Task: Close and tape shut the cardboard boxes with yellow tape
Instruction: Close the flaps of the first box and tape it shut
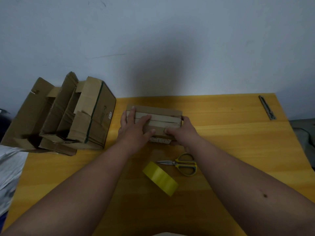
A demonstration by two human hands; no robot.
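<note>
Cardboard is piled at the far left: a stack of opened boxes [68,114] is seen leaning over the table's left edge, flaps standing loose, a green stripe running across the nearest one, and something pale and crinkled [10,169] is glimpsed below it beside the table. Moving right, the yellow wooden table [230,142] is reached, and near its middle a small cardboard box [163,120] is being held flat with its flaps folded down (a lighter band runs along the seam where they meet). The left hand [134,126] is laid on the box's left part, fingers straight and spread, pressed onto the flaps. The right hand [183,129] is set at the box's right end; its thumb is pressed on the top near the front edge while the fingers are curled round the right side, so the box is gripped there. Just nearer the camera, between the two forearms, a roll of yellow tape [161,178] is left lying tilted on the table, untouched, and beside it to the right a pair of scissors [182,164] with yellow-and-grey handles is seen, blades shut and pointed left. Far right, near the table's back corner, a slim metal tool [267,107] is lying, well apart from everything else
</note>
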